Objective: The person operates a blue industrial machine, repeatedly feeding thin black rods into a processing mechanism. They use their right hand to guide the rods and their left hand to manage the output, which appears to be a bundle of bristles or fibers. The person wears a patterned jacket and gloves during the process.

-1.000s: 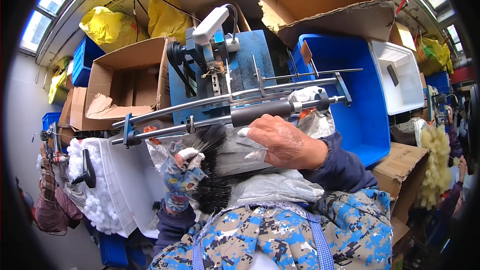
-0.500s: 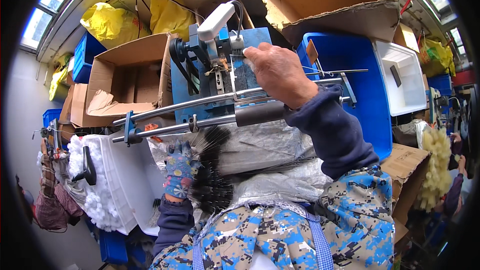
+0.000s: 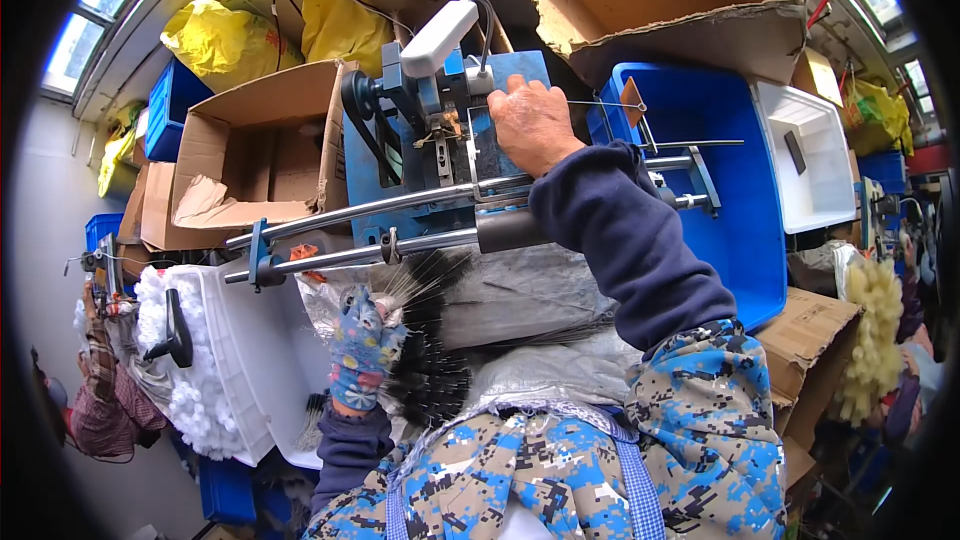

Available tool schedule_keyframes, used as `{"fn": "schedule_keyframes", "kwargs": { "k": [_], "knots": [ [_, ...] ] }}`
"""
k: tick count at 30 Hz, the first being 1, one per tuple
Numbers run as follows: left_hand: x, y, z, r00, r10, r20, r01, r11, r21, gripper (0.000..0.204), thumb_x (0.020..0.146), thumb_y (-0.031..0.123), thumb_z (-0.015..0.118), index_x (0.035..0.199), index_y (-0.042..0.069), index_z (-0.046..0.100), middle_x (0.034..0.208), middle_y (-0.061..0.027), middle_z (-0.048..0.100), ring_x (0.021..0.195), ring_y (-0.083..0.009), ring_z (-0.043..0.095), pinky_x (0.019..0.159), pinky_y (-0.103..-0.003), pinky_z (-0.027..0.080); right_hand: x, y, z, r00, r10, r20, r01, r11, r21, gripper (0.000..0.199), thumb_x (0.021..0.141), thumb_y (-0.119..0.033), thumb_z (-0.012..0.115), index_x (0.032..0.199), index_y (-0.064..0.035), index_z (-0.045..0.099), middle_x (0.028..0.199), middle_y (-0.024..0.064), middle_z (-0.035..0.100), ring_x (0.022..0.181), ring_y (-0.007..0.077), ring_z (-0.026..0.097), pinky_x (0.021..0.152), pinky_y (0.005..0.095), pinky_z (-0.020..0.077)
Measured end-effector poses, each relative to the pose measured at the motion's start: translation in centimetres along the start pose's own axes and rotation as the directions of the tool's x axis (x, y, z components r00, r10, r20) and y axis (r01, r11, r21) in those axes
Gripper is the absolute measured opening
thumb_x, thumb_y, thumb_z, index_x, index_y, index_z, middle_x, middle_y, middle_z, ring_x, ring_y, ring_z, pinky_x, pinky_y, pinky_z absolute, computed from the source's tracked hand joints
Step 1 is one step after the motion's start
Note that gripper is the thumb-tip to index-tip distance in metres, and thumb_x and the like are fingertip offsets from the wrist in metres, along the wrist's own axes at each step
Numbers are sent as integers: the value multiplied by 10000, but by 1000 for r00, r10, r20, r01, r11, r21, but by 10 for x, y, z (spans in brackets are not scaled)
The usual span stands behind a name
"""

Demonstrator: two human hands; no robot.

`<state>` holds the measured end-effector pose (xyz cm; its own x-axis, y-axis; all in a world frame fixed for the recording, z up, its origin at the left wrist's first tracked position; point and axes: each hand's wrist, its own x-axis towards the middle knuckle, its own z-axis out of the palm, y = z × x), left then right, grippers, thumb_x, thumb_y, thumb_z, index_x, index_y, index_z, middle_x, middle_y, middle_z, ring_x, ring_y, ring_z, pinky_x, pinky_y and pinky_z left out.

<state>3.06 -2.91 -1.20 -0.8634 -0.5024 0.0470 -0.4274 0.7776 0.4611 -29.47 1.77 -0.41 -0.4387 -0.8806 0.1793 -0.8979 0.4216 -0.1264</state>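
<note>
My left hand (image 3: 360, 348), in a flowered blue glove with bare fingertips, is closed on several thin wire stems (image 3: 418, 282) that fan out up and to the right. Black-bristled brushes (image 3: 430, 365) lie on my lap right beside it. My bare right hand (image 3: 535, 127) is over the blue plate of a small bench machine (image 3: 520, 68), fingers curled down. Whatever those fingers hold is hidden under them. A bent metal rod (image 3: 474, 155) stands just left of this hand. Two steel rails (image 3: 385, 202) with a dark roller sleeve (image 3: 510, 230) run below my right wrist.
An open cardboard box (image 3: 265, 155) stands left of the machine, a bigger one (image 3: 670, 30) behind it. At the right are a blue bin (image 3: 745, 200) and a white tray (image 3: 815, 205). A white tub (image 3: 240, 340) with white tufts is at the left. Co-workers sit at both sides.
My right hand has moved slightly left and up on the machine, its fingers more curled. My left hand has turned, and the wire stems now fan out clearly from its fingertips.
</note>
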Motion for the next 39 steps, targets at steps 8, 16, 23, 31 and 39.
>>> {"fn": "schedule_keyframes", "kwargs": {
  "k": [8,16,23,31,39],
  "knots": [
    [4,12,-2,988,69,-140,-85,990,-113,216,652,39,642,865,70,619,828,-123,612,753,-319,596,670,-395,478,2,5,8,997,-59,-39,62,996,59,138,778,-128,522,844,-86,635,887,125,589,817,293,593,690,427,429],
    [7,21,4,991,85,-100,-104,973,-208,208,691,6,634,891,57,613,831,-118,615,747,-293,602,663,-367,475,10,5,5,987,116,112,-122,991,48,218,771,-168,536,928,-103,672,943,101,606,981,287,513,822,460,339],
    [-7,9,-4,997,31,-66,-44,978,-203,212,709,-7,595,913,47,614,814,-118,618,743,-274,609,656,-346,476,-38,16,-11,992,32,-119,-27,999,44,529,749,-318,679,1128,28,546,1232,180,392,1105,320,394,895,463,319],
    [19,42,5,962,242,-127,-261,951,-167,262,685,-73,589,922,37,598,804,-108,606,733,-256,599,638,-342,470,-45,14,-19,995,86,53,-93,981,169,554,743,-277,688,1154,46,504,1164,194,380,1045,344,455,837,430,432],
    [11,39,5,966,233,-112,-250,953,-172,287,642,-59,622,907,49,602,805,-119,602,716,-294,593,620,-348,467,-40,-9,-9,996,57,72,-69,983,172,601,789,-287,644,1210,85,432,1046,201,454,901,330,557,753,374,493]
  ]
}}
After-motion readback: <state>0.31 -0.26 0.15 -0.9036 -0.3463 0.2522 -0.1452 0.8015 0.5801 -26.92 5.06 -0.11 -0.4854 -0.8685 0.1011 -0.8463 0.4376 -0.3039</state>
